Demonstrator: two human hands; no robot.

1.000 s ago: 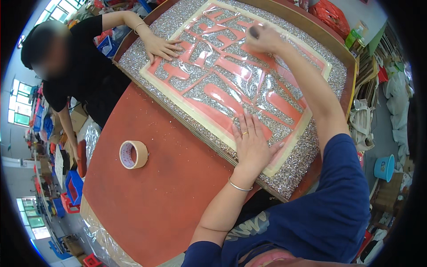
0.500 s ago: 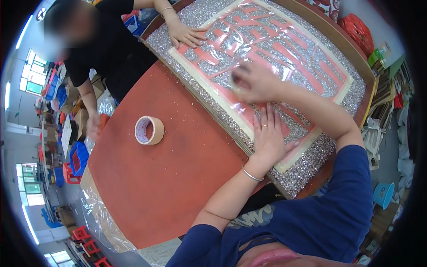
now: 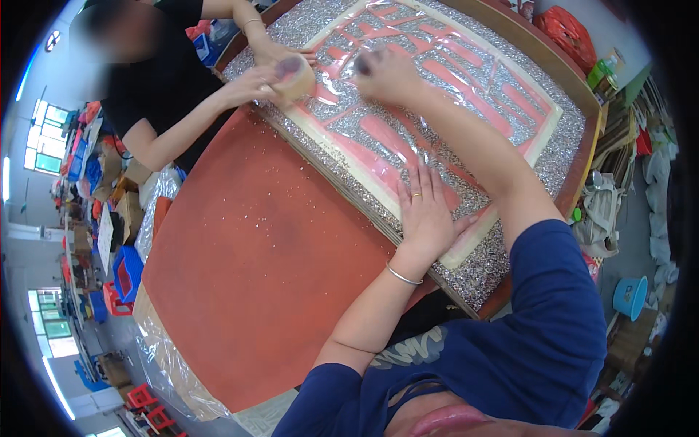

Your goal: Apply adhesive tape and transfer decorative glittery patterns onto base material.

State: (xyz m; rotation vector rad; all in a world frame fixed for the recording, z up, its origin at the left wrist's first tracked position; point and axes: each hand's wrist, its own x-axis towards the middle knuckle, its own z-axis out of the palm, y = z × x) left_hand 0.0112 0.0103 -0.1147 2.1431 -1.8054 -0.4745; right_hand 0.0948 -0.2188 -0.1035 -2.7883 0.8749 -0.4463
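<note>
My left hand [image 3: 428, 211] lies flat with fingers spread on a clear plastic stencil sheet [image 3: 466, 91]. The sheet has pink shapes and a pale tape border [image 3: 357, 164], and it lies over a board of silvery glitter chips [image 3: 477, 280]. Farther up the sheet, my right hand [image 3: 389, 79] is closed around a small dark-faced thing [image 3: 362, 63], too blurred to name. Across from me, a co-worker's one hand [image 3: 255, 86] grips a tan tape roll [image 3: 295, 79] at the sheet's left border. Their other hand [image 3: 273, 52] rests near the sheet's far left corner.
A reddish-brown tabletop [image 3: 269, 291] with scattered glitter specks spreads to the left of the board. A raised wooden rim [image 3: 582, 167] bounds the board's right side. Beyond it stand a red plastic bag [image 3: 566, 36] and a blue bucket [image 3: 629, 297]. Blue bins [image 3: 127, 273] sit far left.
The co-worker has picked up the tape roll from the brown tabletop and brought it to the sheet's left border. My right hand has moved up and left across the sheet; my left stays flat.
</note>
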